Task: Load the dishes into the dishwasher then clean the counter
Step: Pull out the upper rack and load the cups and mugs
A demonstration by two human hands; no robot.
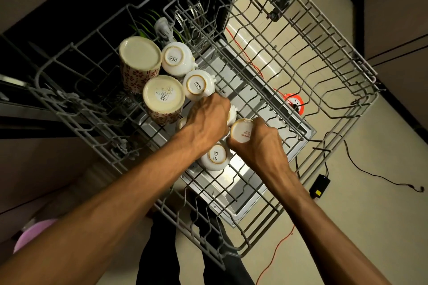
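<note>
The grey wire upper rack (308, 109) of the dishwasher is pulled out below me. Two tall red-patterned mugs (140, 55) (163, 97) stand upside down in it, beside three small white cups (177, 58) (198, 84) (215, 156), also upside down. My left hand (208, 120) covers another white cup (232, 113), fingers closed over it; only its edge shows. My right hand (259, 143) grips a white cup (242, 131) with red print on its base, just right of the left hand.
The open dishwasher door (252, 201) lies under the rack. Plates stand in the lower rack (192, 18) behind. On the floor are an orange cable reel (294, 102), an orange cord (275, 252) and a black adapter (319, 186). A pink object (32, 233) is at the lower left.
</note>
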